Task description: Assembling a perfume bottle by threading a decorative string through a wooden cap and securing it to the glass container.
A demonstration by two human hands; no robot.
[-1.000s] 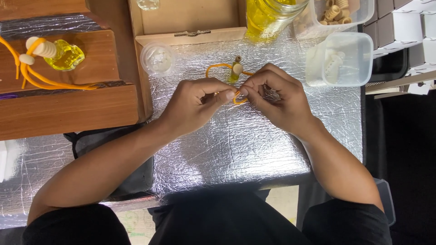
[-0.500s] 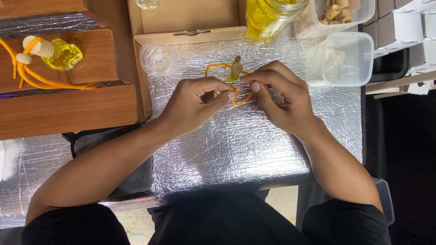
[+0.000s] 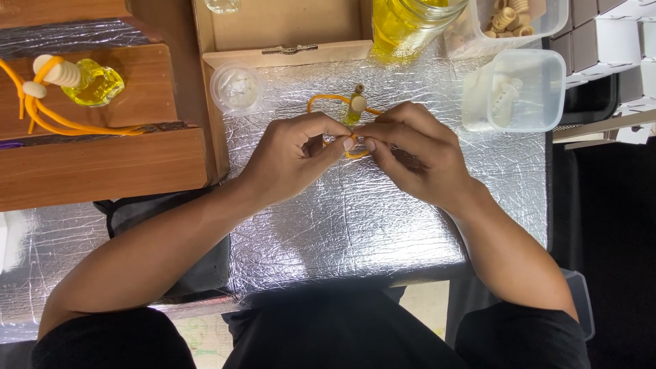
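An orange cord (image 3: pixel 326 100) loops over the foil-covered work surface (image 3: pixel 342 225), threaded by a small stoppered bottle (image 3: pixel 355 108) lying at twelve o'clock of the hands. The left hand (image 3: pixel 294 160) and right hand (image 3: pixel 410 154) meet fingertip to fingertip, pinching the cord, seemingly to knot it. A round clear lid (image 3: pixel 236 89) sits at ten o'clock.

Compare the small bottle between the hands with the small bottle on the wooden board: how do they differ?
The bottle between the hands stands upright on the foil, mostly hidden by fingers; the board bottle lies on its side in full view. The left hand and right hand pinch the first bottle's cord; the other's trails loose. Both hold yellow liquid and have orange cords.
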